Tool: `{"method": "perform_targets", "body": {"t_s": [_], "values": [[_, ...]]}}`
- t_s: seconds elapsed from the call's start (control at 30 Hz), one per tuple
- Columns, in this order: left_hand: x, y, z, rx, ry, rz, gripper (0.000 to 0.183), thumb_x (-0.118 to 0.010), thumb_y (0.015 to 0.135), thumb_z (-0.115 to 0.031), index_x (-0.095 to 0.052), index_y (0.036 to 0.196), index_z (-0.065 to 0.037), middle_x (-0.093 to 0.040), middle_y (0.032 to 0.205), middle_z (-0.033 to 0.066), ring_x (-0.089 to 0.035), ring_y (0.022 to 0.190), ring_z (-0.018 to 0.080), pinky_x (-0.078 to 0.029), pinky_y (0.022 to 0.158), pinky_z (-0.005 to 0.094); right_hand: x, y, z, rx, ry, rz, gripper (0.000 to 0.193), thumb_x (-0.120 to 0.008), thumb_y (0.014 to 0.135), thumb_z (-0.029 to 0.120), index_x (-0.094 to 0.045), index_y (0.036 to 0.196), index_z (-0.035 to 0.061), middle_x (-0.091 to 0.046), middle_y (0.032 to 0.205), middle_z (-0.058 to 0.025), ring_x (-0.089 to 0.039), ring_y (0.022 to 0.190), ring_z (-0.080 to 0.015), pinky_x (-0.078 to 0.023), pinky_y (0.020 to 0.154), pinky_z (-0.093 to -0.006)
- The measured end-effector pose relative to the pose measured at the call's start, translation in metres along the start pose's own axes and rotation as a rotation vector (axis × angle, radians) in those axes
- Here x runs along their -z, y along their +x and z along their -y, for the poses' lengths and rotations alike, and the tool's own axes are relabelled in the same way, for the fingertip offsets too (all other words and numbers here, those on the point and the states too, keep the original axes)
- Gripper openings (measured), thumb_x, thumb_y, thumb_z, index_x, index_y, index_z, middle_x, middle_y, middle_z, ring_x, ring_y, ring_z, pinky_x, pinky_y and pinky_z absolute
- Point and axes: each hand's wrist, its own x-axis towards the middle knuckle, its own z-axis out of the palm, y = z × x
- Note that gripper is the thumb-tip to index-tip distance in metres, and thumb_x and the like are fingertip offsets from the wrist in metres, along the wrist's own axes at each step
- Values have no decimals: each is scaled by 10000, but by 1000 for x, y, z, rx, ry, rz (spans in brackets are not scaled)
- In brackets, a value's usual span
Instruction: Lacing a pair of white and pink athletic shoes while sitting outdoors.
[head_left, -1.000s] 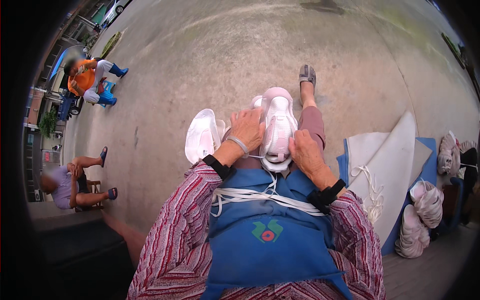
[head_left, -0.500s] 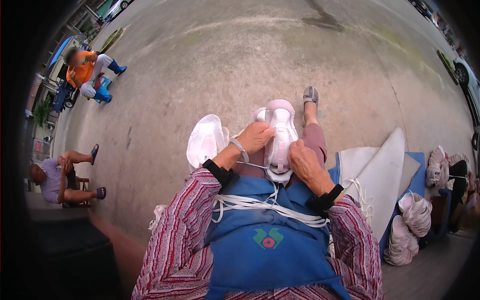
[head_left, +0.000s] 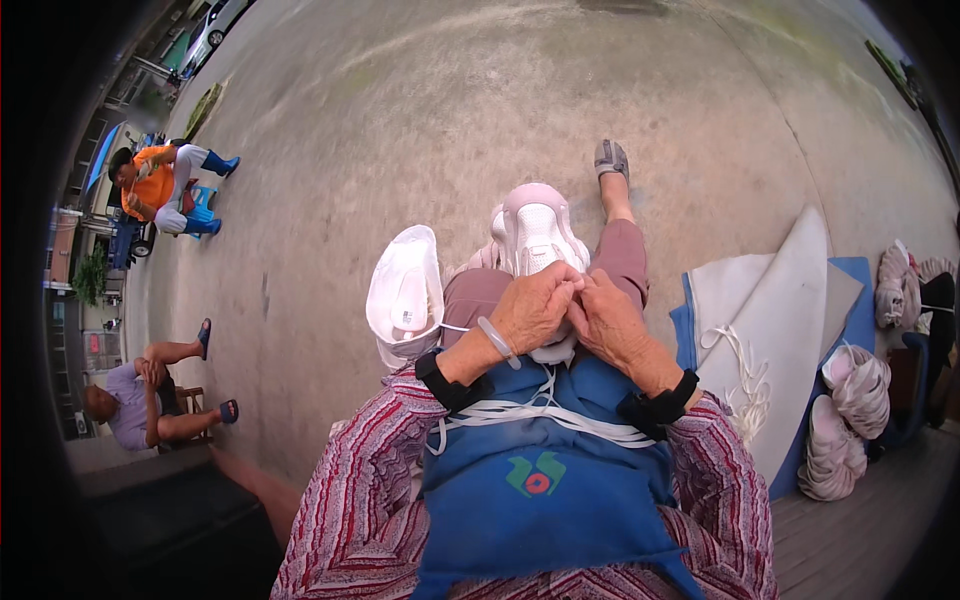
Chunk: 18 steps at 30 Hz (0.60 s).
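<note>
On my lap lies a white sneaker upper with a pale pink toe (head_left: 540,225), its toe pointing away from me. My left hand (head_left: 537,308) and my right hand (head_left: 617,325) meet above its middle, fingers bent into pinches with the tips together. Whatever is between the fingertips is hidden; the hands also cover most of the upper's rear. A bundle of white laces (head_left: 540,413) lies across my blue apron (head_left: 540,540). Left of my knee, a white shoe upper (head_left: 407,280) shows its inside, with a thin lace strand near my left wrist.
At right, white sheets (head_left: 765,330) lie over a blue one, with loose laces (head_left: 745,390) on top. Bundled shoe uppers (head_left: 835,445) sit beyond them. To the left, a person in orange (head_left: 155,190) and another in a light purple shirt (head_left: 130,405) are seated. Concrete ground (head_left: 430,130) stretches ahead.
My hands have come together over the upper; before, they were apart on either side of it. The upper's toe sits slightly nearer and further left, and the whole view has shifted.
</note>
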Motion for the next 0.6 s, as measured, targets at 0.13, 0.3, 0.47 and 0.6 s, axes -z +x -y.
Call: {"method": "perform_targets", "body": {"t_s": [0.13,0.3,0.47,0.6], "values": [[-8,-15,-7,-153,166,67,137,-505,923,-143,-595,989,-63,-591,634,113,-603,558,253,-475,547,355,21,-9,-16,-16,229,-31,132,-543,835,100,-598,900,0,-565,809,-180,-582,705,-340,-473,671,-406],[-33,-56,11,-263,572,310,141,-531,879,-179,-547,954,-61,-588,655,152,-597,577,373,-471,509,457,28,-6,1,-234,283,-149,258,-605,836,229,-593,963,4,-561,838,-174,-587,777,-331,-478,690,-397],[-19,-81,4,-319,555,311,283,-596,831,-198,-544,1049,-27,-582,813,209,-583,784,392,-453,718,492,-10,-5,29,-92,-71,-75,288,-625,825,210,-497,989,11,-526,915,-201,-573,855,-372,-481,738,-434],[-7,-98,24,-179,564,404,325,-604,835,-217,-558,1090,-22,-605,890,201,-592,855,390,-464,759,467,-16,2,9,-37,-68,-140,192,-573,829,124,-510,957,-5,-528,890,-205,-569,843,-376,-488,736,-431]]}}
